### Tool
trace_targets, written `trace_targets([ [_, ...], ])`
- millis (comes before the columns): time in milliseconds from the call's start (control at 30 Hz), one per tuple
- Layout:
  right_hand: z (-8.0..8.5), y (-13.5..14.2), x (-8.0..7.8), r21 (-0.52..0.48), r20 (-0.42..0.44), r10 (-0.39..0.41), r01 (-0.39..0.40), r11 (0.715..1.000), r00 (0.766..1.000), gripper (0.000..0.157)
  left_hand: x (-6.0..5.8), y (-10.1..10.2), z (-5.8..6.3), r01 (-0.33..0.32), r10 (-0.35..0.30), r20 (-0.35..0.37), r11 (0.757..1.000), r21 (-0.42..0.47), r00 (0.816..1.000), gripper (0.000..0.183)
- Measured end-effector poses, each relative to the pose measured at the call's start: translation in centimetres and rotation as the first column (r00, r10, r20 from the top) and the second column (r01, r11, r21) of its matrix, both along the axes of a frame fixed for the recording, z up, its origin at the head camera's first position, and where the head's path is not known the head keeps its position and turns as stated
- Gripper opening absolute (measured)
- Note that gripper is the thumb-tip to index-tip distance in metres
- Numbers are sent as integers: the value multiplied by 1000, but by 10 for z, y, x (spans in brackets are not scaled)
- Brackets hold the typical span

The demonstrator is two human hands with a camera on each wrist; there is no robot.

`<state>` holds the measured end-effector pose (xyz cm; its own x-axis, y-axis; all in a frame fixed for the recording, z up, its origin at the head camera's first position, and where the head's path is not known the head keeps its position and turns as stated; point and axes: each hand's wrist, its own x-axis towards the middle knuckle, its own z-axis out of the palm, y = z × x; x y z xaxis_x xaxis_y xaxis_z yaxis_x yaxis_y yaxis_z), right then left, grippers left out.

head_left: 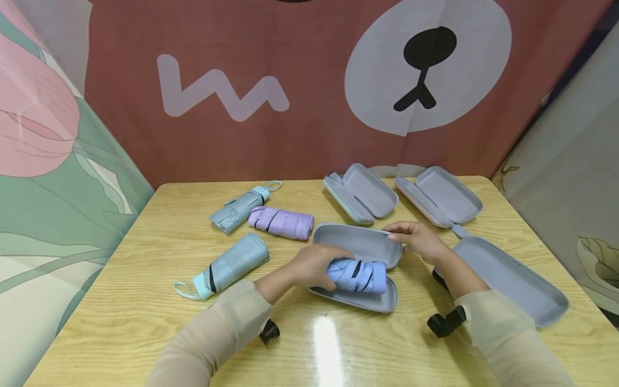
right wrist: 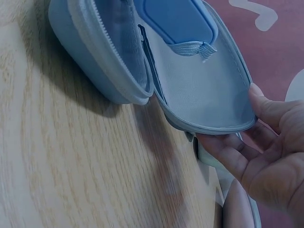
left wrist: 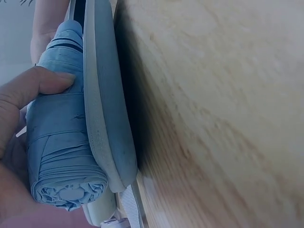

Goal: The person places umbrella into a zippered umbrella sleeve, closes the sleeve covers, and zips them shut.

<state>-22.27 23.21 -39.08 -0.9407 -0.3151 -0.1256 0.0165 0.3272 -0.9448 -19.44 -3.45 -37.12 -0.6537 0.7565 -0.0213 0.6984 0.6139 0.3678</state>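
Observation:
A blue folded umbrella [head_left: 360, 276] lies lengthwise over the lower half of an open grey zip case [head_left: 355, 236]. My left hand [head_left: 316, 265] grips the umbrella from its left end; in the left wrist view the thumb presses along the rolled blue fabric [left wrist: 59, 118]. Whether the umbrella rests on the case's bottom cannot be told. At the case's right end, my right hand [head_left: 419, 239] pinches the rim of the raised lid [right wrist: 204, 102], thumb on the inner side and fingers behind. The umbrella's handle end [right wrist: 183, 21] with its strap faces the right hand.
Left of the case lie a purple folded umbrella [head_left: 282, 223], a grey-blue one [head_left: 239, 209] and a teal one [head_left: 237, 263]. Two open cases [head_left: 372, 191] [head_left: 450, 193] stand at the back right. Another open case [head_left: 508, 277] lies by the right forearm.

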Motion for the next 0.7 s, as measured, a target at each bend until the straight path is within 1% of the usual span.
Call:
trace_targets([
  [167, 1, 1, -1, -7, -4, 7, -7, 1000, 1000, 41, 0, 2, -2, 30, -30, -4, 1000, 8, 1000, 63],
  [333, 0, 0, -1, -10, 9, -5, 5, 1000, 1000, 42, 0, 5, -5, 67, -67, 6, 998, 0, 998, 64],
  [567, -2, -3, -1, -23, 26, -5, 6, 1000, 1000, 44, 1, 7, -10, 83, -83, 1, 996, -20, 997, 65],
  [700, -2, -4, -1, -22, 20, -9, 10, 1000, 1000, 44, 2, 8, -12, 77, -77, 4, 997, -29, 997, 64],
])
